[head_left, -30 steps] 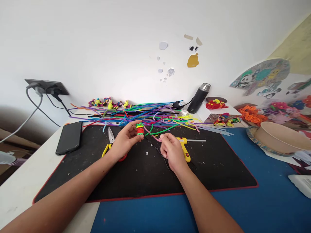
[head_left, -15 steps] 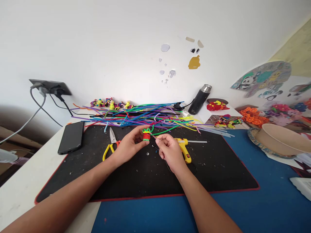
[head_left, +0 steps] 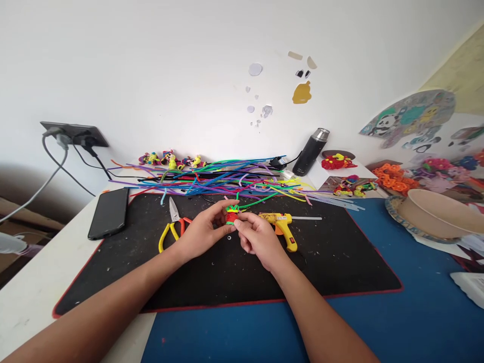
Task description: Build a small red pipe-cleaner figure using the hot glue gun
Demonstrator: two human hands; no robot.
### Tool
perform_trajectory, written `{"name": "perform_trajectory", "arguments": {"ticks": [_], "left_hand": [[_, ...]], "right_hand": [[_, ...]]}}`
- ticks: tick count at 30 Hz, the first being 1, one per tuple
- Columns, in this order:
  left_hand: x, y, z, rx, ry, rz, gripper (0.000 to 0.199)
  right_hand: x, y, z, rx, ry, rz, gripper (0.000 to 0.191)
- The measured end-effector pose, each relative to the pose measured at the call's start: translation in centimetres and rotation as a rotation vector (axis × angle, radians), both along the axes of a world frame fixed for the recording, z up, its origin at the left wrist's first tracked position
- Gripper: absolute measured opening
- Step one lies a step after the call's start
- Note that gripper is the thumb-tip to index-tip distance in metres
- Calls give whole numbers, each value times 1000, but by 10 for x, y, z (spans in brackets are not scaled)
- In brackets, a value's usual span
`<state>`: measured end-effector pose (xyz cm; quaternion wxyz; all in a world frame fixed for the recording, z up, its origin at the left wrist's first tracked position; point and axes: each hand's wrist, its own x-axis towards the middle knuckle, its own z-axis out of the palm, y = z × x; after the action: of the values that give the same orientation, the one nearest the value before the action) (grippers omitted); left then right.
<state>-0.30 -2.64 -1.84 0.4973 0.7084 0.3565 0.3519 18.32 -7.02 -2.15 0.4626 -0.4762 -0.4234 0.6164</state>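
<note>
Over the black mat, my left hand grips a small coiled pipe-cleaner piece between thumb and fingers. It has a red body, a yellow band, and green loops at the top and bottom. My right hand is closed, its thumb and forefinger pressed against the right side of the piece. Those fingertips hide whether the thin pink strand is still between them. Scissors with yellow and red handles lie left of my hands. A yellow glue gun with a glue stick lies to the right.
Many coloured pipe cleaners stretch along the wall behind the mat. A phone lies at the left, and a black flask leans at the back. A round bowl and orange pipe-cleaner pieces are at the right.
My right hand has moved left and up against the coiled piece. The pink strand that stretched between them no longer shows there. The piece has shifted slightly right and down in view.
</note>
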Motion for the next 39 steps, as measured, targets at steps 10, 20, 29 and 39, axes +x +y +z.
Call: {"name": "perform_trajectory", "arguments": {"ticks": [10, 20, 29, 39], "left_hand": [[-4, 6, 6, -167, -213, -149, 50], [-2, 5, 7, -215, -227, -94, 39], [1, 2, 5, -181, -189, -56, 37], [4, 1, 5, -181, -199, -25, 40]], "right_hand": [[4, 1, 3, 2, 23, -54, 43], [2, 2, -3, 40, -24, -12, 37], [2, 3, -8, 65, -63, -6, 31], [1, 2, 0, 13, -13, -19, 38]]}}
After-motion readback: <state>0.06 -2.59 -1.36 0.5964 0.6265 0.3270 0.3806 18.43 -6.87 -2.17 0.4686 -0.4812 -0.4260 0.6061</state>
